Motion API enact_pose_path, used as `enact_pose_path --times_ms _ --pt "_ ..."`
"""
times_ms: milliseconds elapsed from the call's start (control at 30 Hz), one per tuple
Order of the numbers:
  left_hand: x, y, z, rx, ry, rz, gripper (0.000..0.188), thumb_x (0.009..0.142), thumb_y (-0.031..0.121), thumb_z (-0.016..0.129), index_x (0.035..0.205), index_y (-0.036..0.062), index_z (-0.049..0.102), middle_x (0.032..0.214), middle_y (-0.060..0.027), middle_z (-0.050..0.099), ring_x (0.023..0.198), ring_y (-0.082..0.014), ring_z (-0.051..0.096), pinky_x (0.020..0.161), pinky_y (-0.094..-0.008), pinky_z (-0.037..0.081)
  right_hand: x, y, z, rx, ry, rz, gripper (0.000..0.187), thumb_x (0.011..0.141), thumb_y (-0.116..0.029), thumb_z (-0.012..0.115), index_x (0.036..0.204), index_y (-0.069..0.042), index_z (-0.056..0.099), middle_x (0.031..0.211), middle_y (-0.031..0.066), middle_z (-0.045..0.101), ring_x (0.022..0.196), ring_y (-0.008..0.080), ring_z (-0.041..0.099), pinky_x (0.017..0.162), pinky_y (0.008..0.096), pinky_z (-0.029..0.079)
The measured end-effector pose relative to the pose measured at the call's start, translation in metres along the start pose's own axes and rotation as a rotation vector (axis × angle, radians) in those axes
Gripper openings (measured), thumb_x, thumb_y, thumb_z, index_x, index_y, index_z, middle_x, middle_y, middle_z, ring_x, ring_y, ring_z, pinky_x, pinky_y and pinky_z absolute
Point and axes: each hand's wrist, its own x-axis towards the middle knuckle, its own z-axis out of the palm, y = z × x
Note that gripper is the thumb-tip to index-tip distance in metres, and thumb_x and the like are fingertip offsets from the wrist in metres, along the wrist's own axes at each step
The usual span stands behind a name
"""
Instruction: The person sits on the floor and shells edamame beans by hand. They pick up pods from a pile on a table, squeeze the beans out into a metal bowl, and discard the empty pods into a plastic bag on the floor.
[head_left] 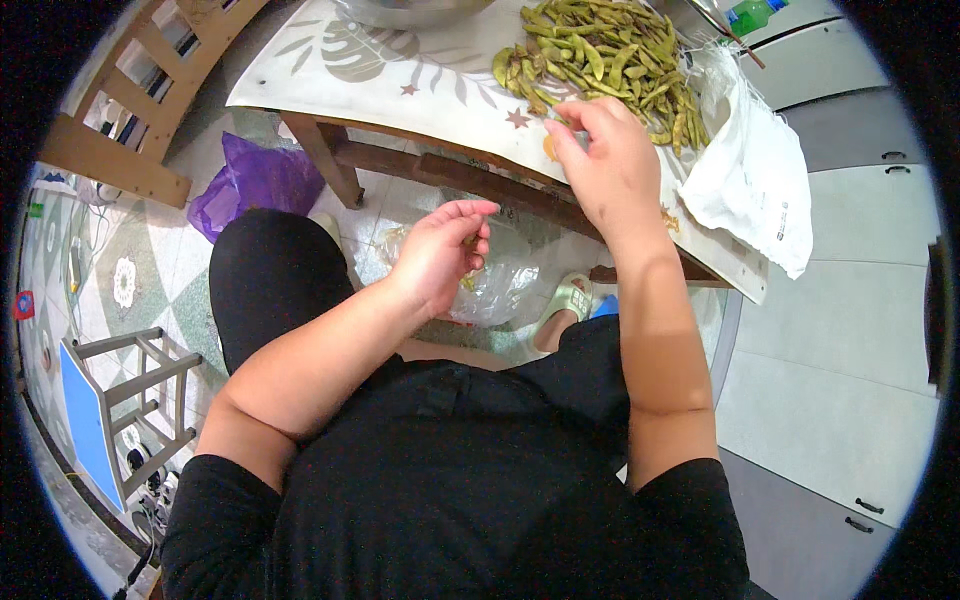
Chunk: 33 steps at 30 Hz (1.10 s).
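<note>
A heap of green bean pods (610, 50), some browned, lies on the far right of a low table with a white leaf-patterned cloth (300, 80). My right hand (612, 165) is over the table at the near edge of the heap. Its thumb and forefinger come together near the outermost pods; what sits between them is too small to make out. Lower and to the left, my left hand (445, 255) hovers above a clear plastic bag (505, 280) on the floor, its fingers curled inward. A trace of green shows at those fingers, mostly hidden.
A white plastic bag (755, 170) drapes over the table's right corner. A bowl (410, 10) stands at the far edge, and a metal pot (695, 20) beyond the pods. A purple bag (255, 185) and a blue-topped stool (88, 425) are at left; white cabinets (830, 340) line the right.
</note>
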Motion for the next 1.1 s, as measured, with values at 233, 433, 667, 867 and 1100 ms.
enact_pose_path --times_ms 233,433,667,867,1100 --pt "0.001 0.002 -0.007 -0.055 -0.061 0.002 0.017 0.082 0.012 0.043 0.092 0.0015 0.052 0.071 -0.0001 0.049 0.062 -0.0091 0.045 0.056 -0.0207 0.038 0.016 0.004 0.018 -0.152 0.01 -0.083 0.017 0.068 -0.019 0.059 0.076 -0.005 0.06 0.073 0.0075 0.054 0.07 0.0243 0.052 0.061 0.0321 0.042" --pt "-0.001 0.006 -0.008 -0.105 -0.052 -0.013 0.016 0.082 0.012 0.044 0.091 0.0022 0.052 0.069 0.0006 0.048 0.06 -0.0087 0.044 0.054 -0.0205 0.036 0.006 0.007 0.004 -0.001 0.01 0.054 0.016 0.071 -0.019 0.057 0.079 -0.006 0.06 0.069 0.0087 0.055 0.065 0.0237 0.053 0.06 0.0304 0.042" --pt "-0.009 0.02 0.006 0.015 -0.068 0.18 0.019 0.081 0.016 0.051 0.094 0.0034 0.055 0.062 0.0027 0.046 0.053 -0.0062 0.039 0.05 -0.0194 0.031 -0.019 -0.021 -0.02 0.801 -0.195 0.622 0.016 0.076 -0.014 0.056 0.084 -0.001 0.058 0.07 0.0021 0.057 0.062 0.0088 0.051 0.059 0.0194 0.039" --pt "-0.019 0.026 0.015 0.088 -0.068 0.242 0.016 0.076 0.015 0.058 0.089 0.005 0.057 0.059 0.0052 0.046 0.048 -0.0026 0.032 0.043 -0.0169 0.025 -0.07 -0.032 -0.011 1.026 -0.431 0.749 0.014 0.078 -0.011 0.053 0.086 0.001 0.056 0.068 0.0034 0.057 0.057 0.0057 0.047 0.051 0.0158 0.036" --pt "-0.011 0.02 0.008 0.107 0.086 0.24 0.014 0.077 0.018 0.058 0.078 0.0044 0.056 0.053 0.0072 0.039 0.044 -0.0028 0.028 0.04 -0.0178 0.021 -0.084 -0.015 0.006 0.991 -0.343 0.782 0.014 0.079 -0.012 0.052 0.085 0.0 0.056 0.069 0.003 0.056 0.058 0.0065 0.048 0.052 0.0175 0.038"
